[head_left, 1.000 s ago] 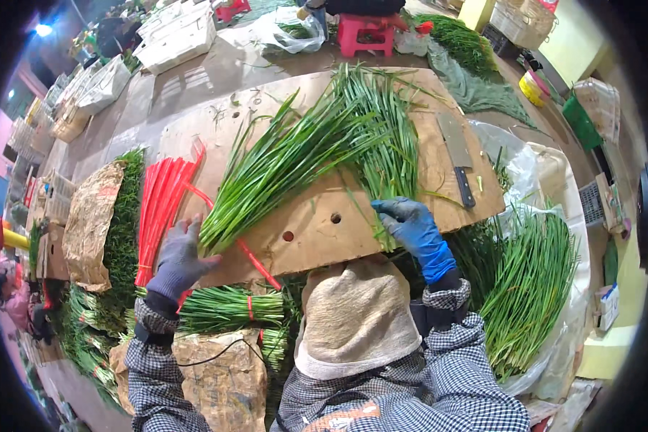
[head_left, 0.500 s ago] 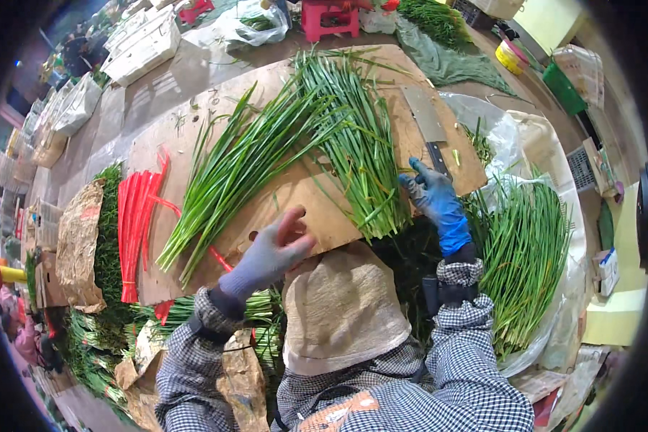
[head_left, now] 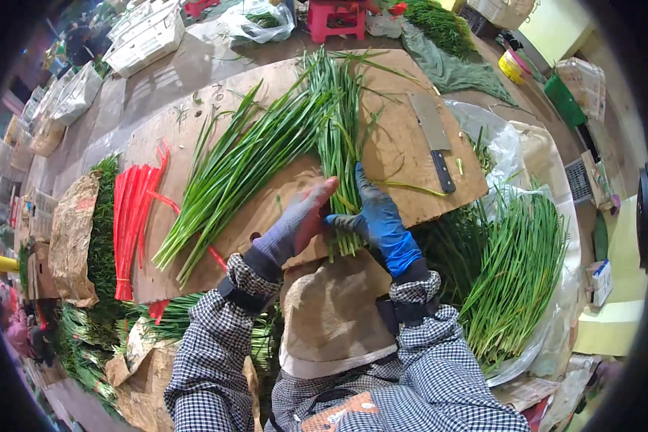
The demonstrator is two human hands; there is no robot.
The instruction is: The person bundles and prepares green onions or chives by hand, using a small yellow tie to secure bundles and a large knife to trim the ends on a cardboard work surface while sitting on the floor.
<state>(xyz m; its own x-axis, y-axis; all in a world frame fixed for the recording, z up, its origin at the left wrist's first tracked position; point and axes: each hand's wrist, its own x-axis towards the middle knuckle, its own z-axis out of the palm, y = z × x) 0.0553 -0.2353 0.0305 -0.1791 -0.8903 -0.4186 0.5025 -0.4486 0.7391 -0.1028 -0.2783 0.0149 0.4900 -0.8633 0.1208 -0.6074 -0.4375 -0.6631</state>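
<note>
My right hand, in a blue glove, grips the lower end of a bunch of green chives on the brown cardboard work board. My left hand, in a grey glove with reddish fingertips, reaches in flat from the left, its fingertips touching the same bunch just beside the right hand. A larger loose fan of chives lies to the left on the board. Red ties lie in a pile at the board's left edge.
A cleaver lies on the board's right side. A heap of chives on plastic sheeting is at my right; bundled chives and brown paper at my left. White crates, a red stool and bags stand beyond.
My left hand has moved from the red ties at the left across to the chive bunch. My right hand has shifted left and closed on the bunch's lower end.
</note>
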